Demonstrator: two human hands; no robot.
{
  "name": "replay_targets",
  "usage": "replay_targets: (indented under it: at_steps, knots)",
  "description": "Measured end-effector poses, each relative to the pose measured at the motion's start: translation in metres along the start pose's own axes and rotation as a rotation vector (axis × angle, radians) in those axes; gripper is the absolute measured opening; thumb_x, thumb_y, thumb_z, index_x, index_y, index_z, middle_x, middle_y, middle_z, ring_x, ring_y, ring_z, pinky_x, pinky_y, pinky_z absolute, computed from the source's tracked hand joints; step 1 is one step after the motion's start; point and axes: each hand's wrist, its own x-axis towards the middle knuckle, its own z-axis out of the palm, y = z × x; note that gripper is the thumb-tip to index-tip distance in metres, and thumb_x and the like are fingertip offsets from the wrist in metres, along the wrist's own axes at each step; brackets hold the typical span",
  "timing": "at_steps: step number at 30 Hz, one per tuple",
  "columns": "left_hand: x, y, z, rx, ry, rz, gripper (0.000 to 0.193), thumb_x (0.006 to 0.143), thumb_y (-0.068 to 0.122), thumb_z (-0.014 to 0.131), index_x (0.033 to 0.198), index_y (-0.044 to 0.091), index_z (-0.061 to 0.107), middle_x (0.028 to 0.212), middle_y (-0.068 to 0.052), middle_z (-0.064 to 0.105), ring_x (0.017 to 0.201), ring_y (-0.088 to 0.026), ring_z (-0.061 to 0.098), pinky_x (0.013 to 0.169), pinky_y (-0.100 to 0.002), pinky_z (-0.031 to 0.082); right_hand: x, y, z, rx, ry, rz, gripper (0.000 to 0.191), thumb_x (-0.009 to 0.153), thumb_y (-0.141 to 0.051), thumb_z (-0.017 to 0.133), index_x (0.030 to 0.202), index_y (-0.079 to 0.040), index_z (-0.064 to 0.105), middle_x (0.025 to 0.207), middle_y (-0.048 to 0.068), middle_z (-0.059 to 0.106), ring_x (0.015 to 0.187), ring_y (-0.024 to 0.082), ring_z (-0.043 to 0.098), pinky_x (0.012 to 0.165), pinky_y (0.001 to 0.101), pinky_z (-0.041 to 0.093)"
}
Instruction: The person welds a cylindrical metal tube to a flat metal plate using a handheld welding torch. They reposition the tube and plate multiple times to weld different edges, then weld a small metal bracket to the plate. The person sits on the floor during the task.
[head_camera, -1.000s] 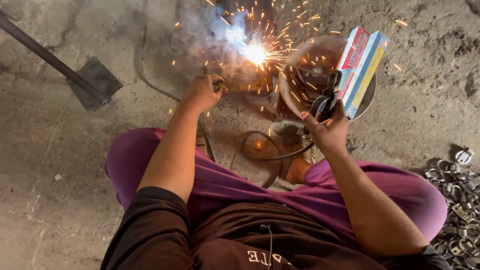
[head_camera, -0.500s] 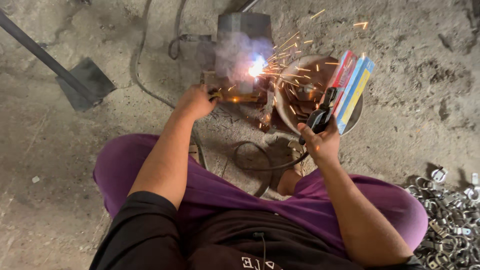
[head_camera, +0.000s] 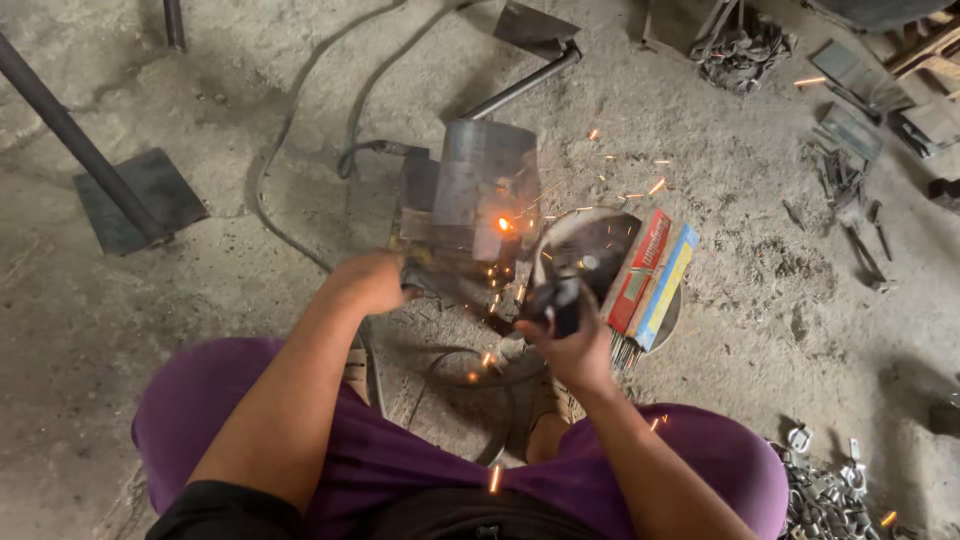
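The curved steel piece (head_camera: 487, 190) stands on the floor (head_camera: 230, 290) with 1 orange glow on its near face and sparks scattered to its right; the left hand (head_camera: 372, 282) is clenched on something just below its left edge, and the right hand (head_camera: 570, 345) grips a dark electrode holder (head_camera: 557, 300) just below its right edge. Right of the piece lies 1 round pan (head_camera: 590, 240) with 2 boxes of welding rods (head_camera: 650, 275) propped on it. Left of the piece run 2 cables (head_camera: 285, 170) and 1 post on a flat base plate (head_camera: 140, 200), with a heap of small metal rings (head_camera: 825, 490) well off to the lower right.
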Motion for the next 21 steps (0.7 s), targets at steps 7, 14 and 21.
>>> replay_targets:
  at_steps: [7,14,21]
  knots:
    - [-0.007,-0.055,-0.010,-0.131,0.024,-0.055,0.060,0.084,0.051,0.074,0.133,0.018,0.064,0.119,-0.019,0.070,0.110,-0.039,0.067,0.092,-0.048,0.055,0.006,-0.055,0.062,-0.396,-0.121,-0.334,0.097,0.069,-0.046,0.092,0.149,-0.011,0.051,0.113,0.019,0.073,0.092,0.032,0.075,0.076,0.0404,0.062]
    - [-0.012,-0.093,-0.031,-0.101,0.016,-0.077,0.070,0.089,0.057,0.074,0.137,0.007,0.059,0.128,-0.023,0.066,0.118,-0.039,0.064,0.099,-0.046,0.053,0.015,-0.079,0.100,-0.488,-0.207,-0.359,0.097,0.070,-0.049,0.091,0.151,-0.014,0.049,0.104,0.014,0.073,0.085,0.031,0.074,0.071,0.0418,0.061]
    - [-0.033,-0.100,-0.066,-0.335,0.110,-0.030,0.062,0.086,0.043,0.075,0.143,0.023,0.058,0.137,-0.013,0.064,0.125,-0.034,0.061,0.103,-0.046,0.049,0.022,-0.085,0.123,-0.767,-0.124,-0.720,0.086,0.075,-0.048,0.087,0.146,-0.016,0.048,0.118,0.018,0.072,0.085,0.031,0.072,0.067,0.0387,0.058]
